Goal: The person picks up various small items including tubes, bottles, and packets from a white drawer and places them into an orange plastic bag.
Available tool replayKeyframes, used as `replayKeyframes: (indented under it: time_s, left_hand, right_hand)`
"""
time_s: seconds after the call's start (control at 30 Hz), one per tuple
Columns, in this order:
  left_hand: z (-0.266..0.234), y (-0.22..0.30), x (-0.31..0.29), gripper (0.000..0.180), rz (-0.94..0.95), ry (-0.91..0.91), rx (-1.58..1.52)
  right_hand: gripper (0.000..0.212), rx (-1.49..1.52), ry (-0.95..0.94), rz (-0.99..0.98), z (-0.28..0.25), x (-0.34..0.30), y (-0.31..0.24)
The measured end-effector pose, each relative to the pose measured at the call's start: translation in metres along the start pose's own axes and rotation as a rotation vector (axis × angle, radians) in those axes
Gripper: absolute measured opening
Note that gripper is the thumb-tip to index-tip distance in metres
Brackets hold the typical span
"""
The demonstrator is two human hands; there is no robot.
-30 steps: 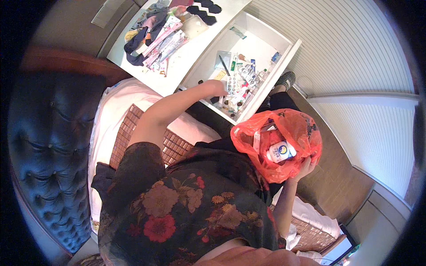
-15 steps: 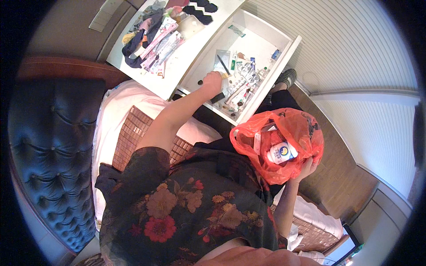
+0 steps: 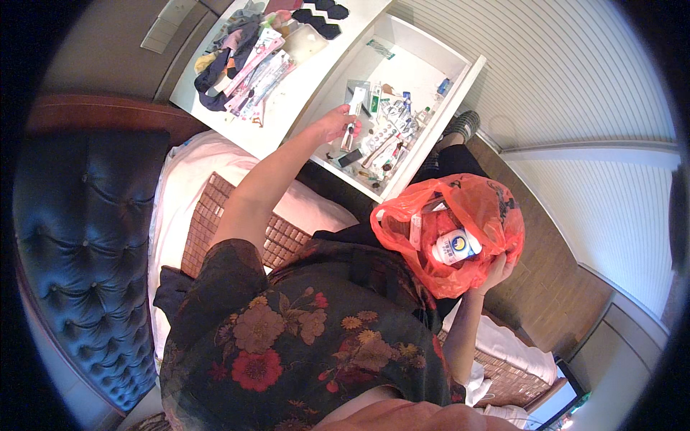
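Over the open white drawer, my left hand is closed on a slim package, white at the top and clear below with a dark, narrow item inside. Its exact kind is hard to make out. Beneath it in the drawer lie a silvery blister pack, a small black rectangular piece, a green-and-white tube and several other small items. On my lap, the rim of a red plastic bag is gripped by my right hand. A white bottle with a blue-and-yellow label sits inside the bag.
A white cabinet top left of the drawer carries a heap of clothes, several pink-and-white packages and black scalloped pieces. A bed with a woven mat and a tufted dark headboard stands at left.
My left hand has lifted a slim package from among the drawer's contents and turned, moving slightly up and left. My right hand and the bag are almost unmoved.
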State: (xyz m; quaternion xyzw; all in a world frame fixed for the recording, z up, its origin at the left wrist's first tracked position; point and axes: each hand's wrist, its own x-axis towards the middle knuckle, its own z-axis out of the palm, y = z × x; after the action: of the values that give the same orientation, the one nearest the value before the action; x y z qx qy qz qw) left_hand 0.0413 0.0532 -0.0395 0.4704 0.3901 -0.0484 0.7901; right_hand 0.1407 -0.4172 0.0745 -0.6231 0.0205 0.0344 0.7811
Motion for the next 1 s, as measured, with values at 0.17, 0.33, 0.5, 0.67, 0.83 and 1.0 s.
replayKeyframes:
  time_s: [0.17,0.33,0.5,0.67,0.83,1.0]
  left_hand:
    - [0.004,0.005,-0.005,0.013,0.042,0.08,0.04]
    - [0.043,0.047,-0.081,0.015,0.459,0.248,0.697]
    - [0.016,0.101,-0.161,0.02,0.864,0.701,1.228]
    - [-0.032,0.102,-0.171,0.036,0.807,0.958,1.673]
    - [-0.045,0.092,-0.162,0.045,0.778,0.951,1.617]
    - [-0.008,0.094,-0.153,0.035,1.042,0.763,1.509]
  right_hand:
    - [0.029,-0.036,-0.023,-0.031,0.0,0.0,0.0]
    - [0.032,-0.116,0.0,-0.032,-0.009,0.002,0.003]
    - [0.032,-0.136,0.026,-0.019,-0.015,0.003,0.007]
    - [0.03,-0.097,-0.009,-0.018,0.003,0.002,-0.005]
    - [0.028,-0.086,-0.024,-0.011,0.001,0.006,-0.003]
    - [0.028,-0.056,-0.02,-0.03,0.0,0.004,-0.002]
